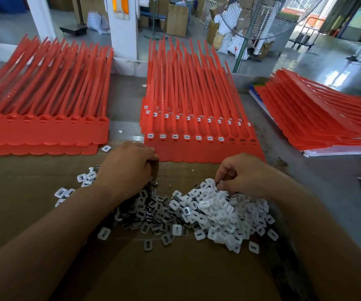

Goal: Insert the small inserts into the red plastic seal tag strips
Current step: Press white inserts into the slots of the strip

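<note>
A heap of small white and grey inserts [207, 213] lies on brown cardboard [175, 274] in front of me. My right hand [243, 173] has its fingers curled down into the heap's far right part, pinching at inserts. My left hand [127, 166] is curled over the heap's far left edge, its fingertips hidden. Just beyond the hands lies the middle stack of red seal tag strips [199, 127]; most slots of its front row hold white inserts, while the last three on the right are bare.
A second stack of red strips [42, 124] without inserts lies at the left, a third red stack [318, 118] on white papers at the right. Loose inserts [106, 148] lie scattered about. A standing fan [255, 16] and boxes stand beyond the table.
</note>
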Demonstrator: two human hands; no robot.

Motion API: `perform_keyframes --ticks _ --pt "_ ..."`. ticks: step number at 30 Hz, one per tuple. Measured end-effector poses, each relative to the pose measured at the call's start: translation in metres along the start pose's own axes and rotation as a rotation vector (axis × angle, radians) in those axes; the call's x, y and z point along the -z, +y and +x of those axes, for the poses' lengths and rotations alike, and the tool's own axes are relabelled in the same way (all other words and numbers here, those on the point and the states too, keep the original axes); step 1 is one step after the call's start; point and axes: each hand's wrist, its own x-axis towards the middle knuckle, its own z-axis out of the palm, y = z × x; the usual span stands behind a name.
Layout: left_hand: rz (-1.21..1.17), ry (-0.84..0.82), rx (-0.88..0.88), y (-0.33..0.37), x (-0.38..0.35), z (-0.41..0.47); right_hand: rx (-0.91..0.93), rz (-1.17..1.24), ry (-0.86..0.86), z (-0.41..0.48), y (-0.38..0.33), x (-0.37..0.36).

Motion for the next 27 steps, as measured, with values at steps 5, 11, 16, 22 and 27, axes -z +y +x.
perform_keyframes --ticks 5,11,16,22,27 --pt "-0.002 0.009 -0.009 -0.001 0.000 -0.001 0.049 0.135 0.056 -0.005 0.005 0.001" --pt "-0.009 0.000 -0.005 0.000 0.000 -0.001 0.090 0.101 0.185 -0.006 0.007 0.003" --pt "-0.001 0.007 -0.006 0.001 0.000 -0.002 0.052 0.156 0.209 -0.006 0.010 0.000" --pt "-0.006 0.010 -0.006 0.002 0.000 -0.002 0.054 0.180 0.302 -0.008 0.010 0.001" --pt "-0.012 0.017 -0.013 0.002 0.001 -0.002 0.073 0.240 0.303 -0.006 0.013 0.002"
